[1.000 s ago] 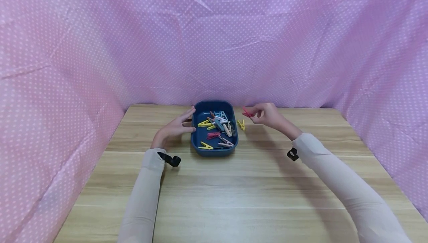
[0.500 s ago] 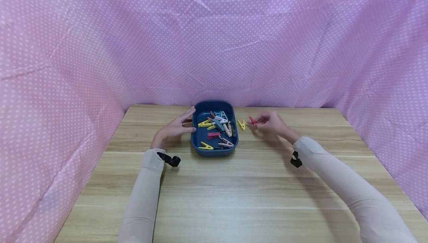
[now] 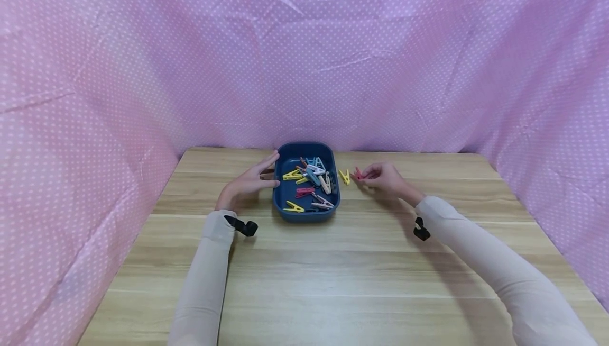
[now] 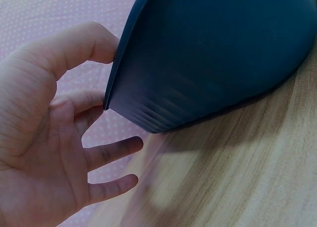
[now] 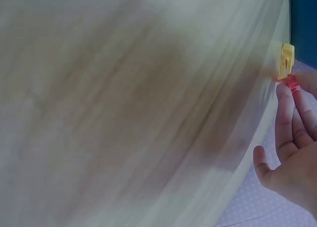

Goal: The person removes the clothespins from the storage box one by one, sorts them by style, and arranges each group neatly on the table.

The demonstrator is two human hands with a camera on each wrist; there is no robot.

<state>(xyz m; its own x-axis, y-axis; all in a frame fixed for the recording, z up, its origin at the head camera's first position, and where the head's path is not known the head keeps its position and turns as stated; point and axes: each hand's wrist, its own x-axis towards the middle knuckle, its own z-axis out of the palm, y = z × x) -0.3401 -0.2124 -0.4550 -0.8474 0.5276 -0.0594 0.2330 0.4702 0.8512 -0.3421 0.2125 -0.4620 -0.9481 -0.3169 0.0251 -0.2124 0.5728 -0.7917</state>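
At the far side of the table, my left hand [image 3: 249,180] rests against the left rim of a dark blue bin [image 3: 306,218], its fingers spread. In the left wrist view, the thumb [image 4: 101,44] and one finger meet the rim, their tips partly hidden behind it. The other fingers reach out straight, apart from the bin. My right hand [image 3: 384,178] pinches a red clothespin [image 3: 359,173] low over the table, right of the bin. A yellow clothespin [image 3: 344,177] stands between it and the bin. In the right wrist view, the red clothespin [image 5: 290,82] appears right by the yellow one [image 5: 286,61].
Inside the bin lie several clothespins in yellow, blue, white, pink and other colours, such as a yellow clothespin [image 3: 294,207] near the front. The wooden table [image 3: 314,277] ends at a pink dotted cloth [image 3: 304,71] hanging behind and at the sides.
My right hand has brought the red clothespin down and slightly toward me, beside the yellow one, and turned it more upright. My left hand stays at the bin's rim.
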